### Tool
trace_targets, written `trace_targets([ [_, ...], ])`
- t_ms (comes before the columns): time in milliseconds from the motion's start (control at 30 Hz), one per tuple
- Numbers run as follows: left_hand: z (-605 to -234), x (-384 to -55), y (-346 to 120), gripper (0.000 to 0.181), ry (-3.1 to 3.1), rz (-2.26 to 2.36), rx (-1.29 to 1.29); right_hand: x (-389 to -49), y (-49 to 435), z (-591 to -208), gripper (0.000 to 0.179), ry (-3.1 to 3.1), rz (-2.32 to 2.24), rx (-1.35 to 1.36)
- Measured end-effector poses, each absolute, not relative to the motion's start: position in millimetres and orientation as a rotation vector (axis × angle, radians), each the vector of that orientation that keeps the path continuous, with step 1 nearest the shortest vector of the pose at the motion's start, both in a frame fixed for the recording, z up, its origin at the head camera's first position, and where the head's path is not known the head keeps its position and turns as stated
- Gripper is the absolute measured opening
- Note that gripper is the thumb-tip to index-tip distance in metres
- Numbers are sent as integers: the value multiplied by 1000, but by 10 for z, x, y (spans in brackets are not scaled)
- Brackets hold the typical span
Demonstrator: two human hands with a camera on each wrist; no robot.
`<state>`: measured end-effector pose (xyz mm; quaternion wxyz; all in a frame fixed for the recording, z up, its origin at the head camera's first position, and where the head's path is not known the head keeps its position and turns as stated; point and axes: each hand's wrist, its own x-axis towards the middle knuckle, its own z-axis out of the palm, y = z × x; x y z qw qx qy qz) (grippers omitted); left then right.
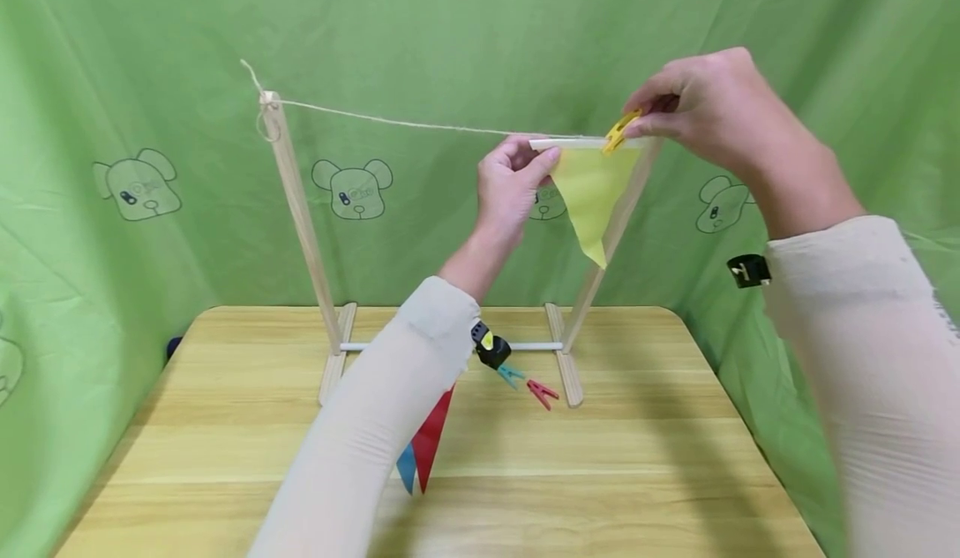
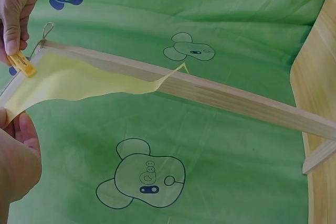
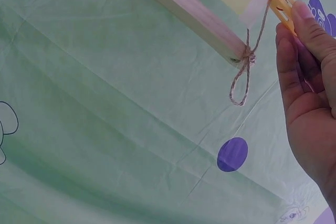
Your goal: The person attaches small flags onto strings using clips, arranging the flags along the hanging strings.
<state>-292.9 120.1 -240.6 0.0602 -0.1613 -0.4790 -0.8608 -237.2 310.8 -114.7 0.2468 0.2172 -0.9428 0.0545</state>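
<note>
Hanging point down near the string's right end, the yellow flag (image 1: 592, 195) has its white band (image 1: 573, 143) along the string (image 1: 390, 121), its tip in front of the right post (image 1: 626, 208) in the head view. The left hand (image 1: 510, 183) pinches the band's left corner between thumb and fingers. The right hand (image 1: 712, 103) grips a yellow peg (image 1: 621, 131) by its handle end, thumb against fingers; the peg's other end sits over the band, toward the right post. Whether the string lies within the peg's bite, I cannot tell.

The string slopes gently down from the top of the left post (image 1: 300, 208), where it is tied with a loop and a loose end. In the right wrist view, a knot (image 3: 248, 55) with a dangling loop shows at the right post's top. Each post stands on a flat wooden foot, and a white bar (image 1: 536, 346) joins them low down.

Near the right foot, a teal peg (image 1: 511, 374) and a red peg (image 1: 542, 392) lie on the table (image 1: 562, 491). Closer in, a red flag (image 1: 432, 441) and a blue flag (image 1: 407, 466) show beside the left sleeve (image 1: 390, 408), which partly hides them. Behind everything hangs a green curtain (image 1: 450, 41) with animal-head drawings.
</note>
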Motion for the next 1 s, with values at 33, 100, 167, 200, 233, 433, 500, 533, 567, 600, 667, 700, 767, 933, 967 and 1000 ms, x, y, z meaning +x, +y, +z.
trace_targets([
  [33, -2409, -2931, 1201, 16, -1449, -2606, -488, -2377, 3102, -1149, 17, -2569, 140, 595],
  [100, -2415, -2930, 1206, 17, -1448, -2608, -485, -2388, 3102, -1150, 17, -2574, 137, 596],
  [167, -2422, -2929, 1212, 18, -1444, -2605, -491, -2392, 3102, -1153, 17, -2581, 122, 593],
  [200, -2424, -2926, 1216, 18, -1440, -2607, -493, -2393, 3103, -1154, 17, -2582, 116, 593],
  [233, -2426, -2926, 1221, 18, -1437, -2606, -496, -2394, 3104, -1155, 17, -2583, 112, 592],
  [433, -2426, -2933, 1242, 17, -1423, -2605, -521, -2406, 3083, -1161, 17, -2583, 101, 614],
  [500, -2429, -2934, 1245, 17, -1423, -2602, -528, -2416, 3072, -1164, 17, -2588, 100, 619],
  [533, -2432, -2935, 1247, 17, -1420, -2603, -525, -2419, 3067, -1166, 17, -2589, 99, 622],
  [567, -2433, -2935, 1250, 17, -1420, -2603, -522, -2423, 3063, -1168, 17, -2589, 99, 625],
  [600, -2435, -2934, 1252, 17, -1421, -2599, -525, -2425, 3061, -1168, 17, -2588, 93, 626],
  [667, -2435, -2935, 1258, 18, -1421, -2594, -528, -2427, 3058, -1169, 17, -2588, 84, 623],
  [700, -2433, -2937, 1262, 18, -1417, -2596, -523, -2428, 3057, -1167, 18, -2590, 83, 622],
  [767, -2426, -2938, 1270, 18, -1408, -2597, -520, -2427, 3056, -1162, 18, -2591, 82, 623],
  [933, -2414, -2948, 1293, 17, -1381, -2606, -507, -2428, 3057, -1147, 20, -2586, 72, 644],
  [967, -2413, -2950, 1296, 16, -1379, -2606, -506, -2428, 3059, -1146, 21, -2584, 67, 654],
  [1000, -2414, -2952, 1300, 17, -1380, -2601, -506, -2428, 3062, -1143, 21, -2582, 56, 663],
])
